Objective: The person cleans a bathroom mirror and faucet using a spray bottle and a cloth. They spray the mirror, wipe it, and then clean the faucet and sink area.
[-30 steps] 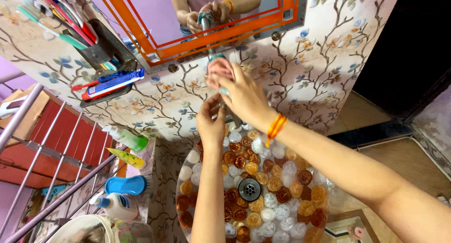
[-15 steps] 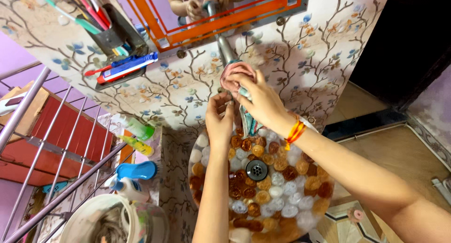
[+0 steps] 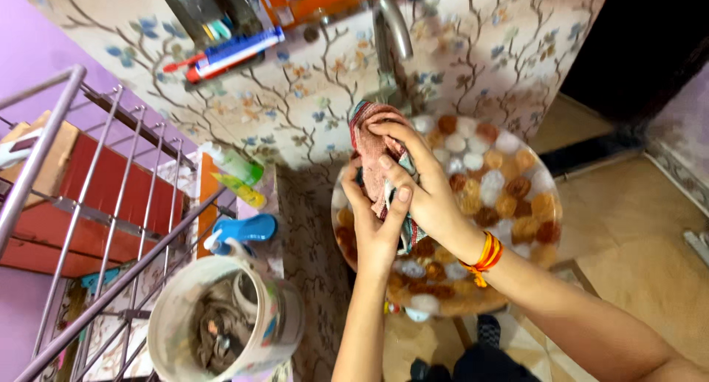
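Both my hands hold a pink striped cloth [image 3: 369, 142] over a round sink basin [image 3: 517, 197] patterned with brown, orange and white pebbles. My left hand [image 3: 373, 223] grips the cloth from below, its thumb pressed against it. From the right, my right hand [image 3: 417, 183] closes its fingers over the top of the cloth; an orange thread band sits on that wrist. A metal tap spout [image 3: 391, 31] curves out of the floral wall just above the cloth.
A metal rack [image 3: 88, 205] stands at the left. Bottles [image 3: 236, 171] and a blue-capped container [image 3: 244, 228] sit beside the basin. A patterned bucket [image 3: 221, 327] holds dark items at lower left. Toothbrushes and a tube [image 3: 229, 50] rest on a wall holder.
My hands and the cloth have come down from the tap to over the basin. The view has tilted down, so the mirror has left the frame.
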